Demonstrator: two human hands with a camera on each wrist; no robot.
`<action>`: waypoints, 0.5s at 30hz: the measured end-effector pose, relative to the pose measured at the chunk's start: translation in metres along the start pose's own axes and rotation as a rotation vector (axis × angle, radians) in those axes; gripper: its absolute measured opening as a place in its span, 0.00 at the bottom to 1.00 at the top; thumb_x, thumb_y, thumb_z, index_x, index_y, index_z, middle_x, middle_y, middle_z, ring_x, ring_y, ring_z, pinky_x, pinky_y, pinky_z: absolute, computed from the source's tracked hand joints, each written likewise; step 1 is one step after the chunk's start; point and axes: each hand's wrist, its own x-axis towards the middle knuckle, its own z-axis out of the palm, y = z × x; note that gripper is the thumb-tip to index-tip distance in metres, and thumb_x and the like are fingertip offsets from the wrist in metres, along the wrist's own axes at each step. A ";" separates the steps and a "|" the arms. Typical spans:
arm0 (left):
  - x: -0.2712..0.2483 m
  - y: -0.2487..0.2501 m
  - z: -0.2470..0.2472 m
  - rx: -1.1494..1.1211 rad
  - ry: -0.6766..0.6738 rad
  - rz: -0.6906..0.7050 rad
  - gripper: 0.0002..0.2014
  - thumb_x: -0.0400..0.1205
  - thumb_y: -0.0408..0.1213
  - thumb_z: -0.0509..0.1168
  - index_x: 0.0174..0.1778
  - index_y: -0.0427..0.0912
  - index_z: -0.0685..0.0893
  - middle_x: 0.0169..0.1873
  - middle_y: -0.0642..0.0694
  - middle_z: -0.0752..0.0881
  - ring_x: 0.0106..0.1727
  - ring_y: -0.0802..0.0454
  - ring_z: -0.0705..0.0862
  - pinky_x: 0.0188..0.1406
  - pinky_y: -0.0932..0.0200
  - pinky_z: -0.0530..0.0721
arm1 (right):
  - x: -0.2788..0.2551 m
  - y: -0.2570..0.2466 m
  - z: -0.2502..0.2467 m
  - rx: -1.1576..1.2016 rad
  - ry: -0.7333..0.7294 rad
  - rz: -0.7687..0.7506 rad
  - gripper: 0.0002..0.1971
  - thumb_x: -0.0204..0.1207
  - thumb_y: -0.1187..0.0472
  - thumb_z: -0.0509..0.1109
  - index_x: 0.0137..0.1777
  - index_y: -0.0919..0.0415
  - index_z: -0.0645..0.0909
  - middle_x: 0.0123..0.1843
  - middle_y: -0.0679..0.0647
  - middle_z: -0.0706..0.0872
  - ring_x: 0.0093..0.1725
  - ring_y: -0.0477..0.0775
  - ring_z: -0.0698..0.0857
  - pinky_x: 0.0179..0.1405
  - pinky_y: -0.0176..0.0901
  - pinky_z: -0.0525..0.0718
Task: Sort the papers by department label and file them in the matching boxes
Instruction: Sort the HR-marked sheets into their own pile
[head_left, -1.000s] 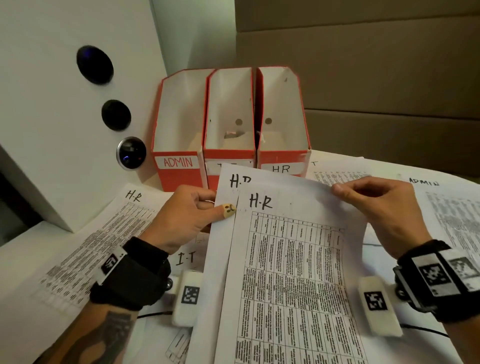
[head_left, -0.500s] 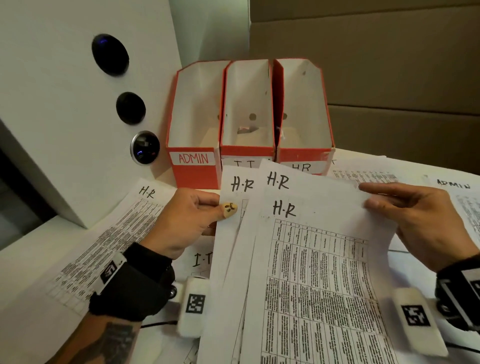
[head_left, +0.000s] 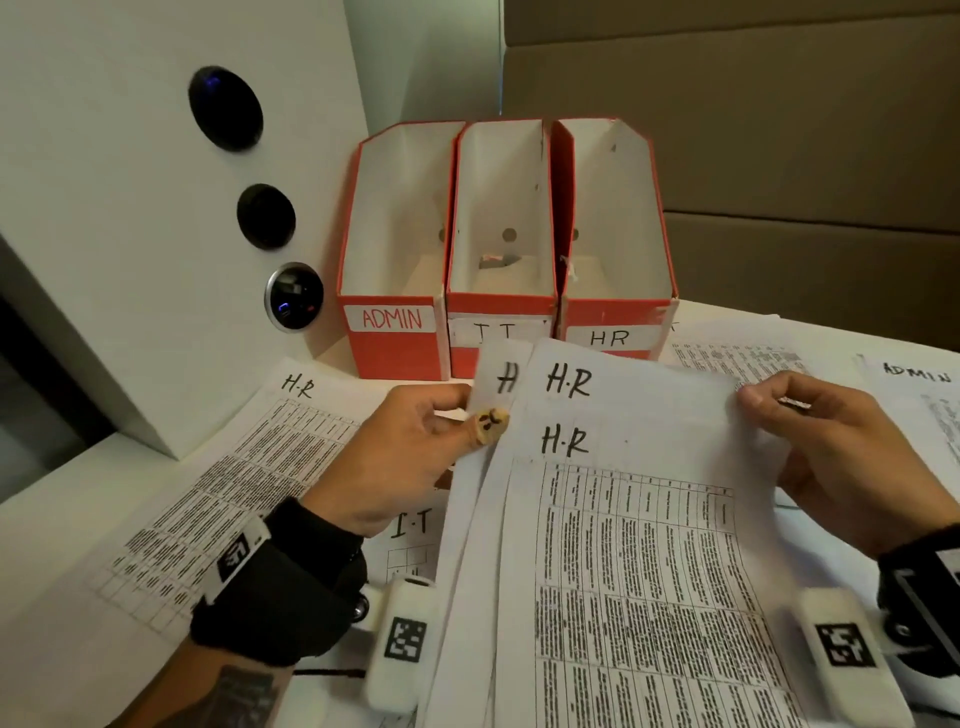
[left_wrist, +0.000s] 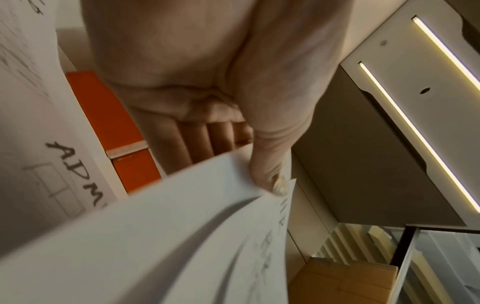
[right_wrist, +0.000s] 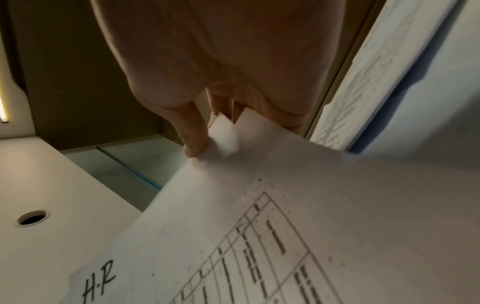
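Three white sheets marked H.R (head_left: 623, 519) are fanned between both hands, lifted over the desk. My left hand (head_left: 415, 452) pinches their upper left edge, thumb on top (left_wrist: 270, 179). My right hand (head_left: 831, 457) pinches the upper right corners (right_wrist: 223, 135). Just behind the sheets stand three red file boxes with white insides: ADMIN (head_left: 395, 332), I.T (head_left: 498, 306) and HR (head_left: 613, 322). The HR box is directly beyond the sheets' top edge.
More papers lie on the white desk: an H.R sheet (head_left: 218, 493) at left, an I.T sheet (head_left: 410, 525) under my left hand, an ADMIN sheet (head_left: 919, 384) at right. A white panel with round black fittings (head_left: 226, 109) stands at left.
The H.R sheets have fanned out, so that three labels show where two did. Both hands hold on to them. The view has moved nearer to the boxes.
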 end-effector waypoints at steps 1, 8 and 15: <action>-0.002 0.002 0.003 0.064 -0.035 0.020 0.19 0.78 0.46 0.72 0.65 0.47 0.90 0.57 0.51 0.96 0.60 0.53 0.94 0.58 0.58 0.92 | -0.001 -0.001 0.004 0.000 0.017 0.002 0.23 0.64 0.52 0.81 0.52 0.69 0.82 0.43 0.64 0.86 0.35 0.59 0.84 0.23 0.41 0.83; -0.003 0.007 0.016 0.424 -0.190 -0.004 0.27 0.73 0.40 0.88 0.68 0.48 0.89 0.59 0.54 0.95 0.61 0.55 0.93 0.65 0.45 0.92 | -0.009 -0.009 0.018 -0.019 0.202 -0.064 0.15 0.79 0.59 0.77 0.57 0.71 0.83 0.49 0.59 0.93 0.29 0.44 0.88 0.20 0.36 0.77; -0.001 0.026 0.005 0.417 -0.024 0.021 0.14 0.86 0.40 0.75 0.68 0.52 0.90 0.59 0.55 0.95 0.59 0.55 0.94 0.64 0.41 0.92 | -0.015 -0.021 0.014 -0.131 -0.098 0.123 0.39 0.58 0.73 0.81 0.71 0.53 0.77 0.51 0.61 0.96 0.49 0.65 0.96 0.42 0.60 0.95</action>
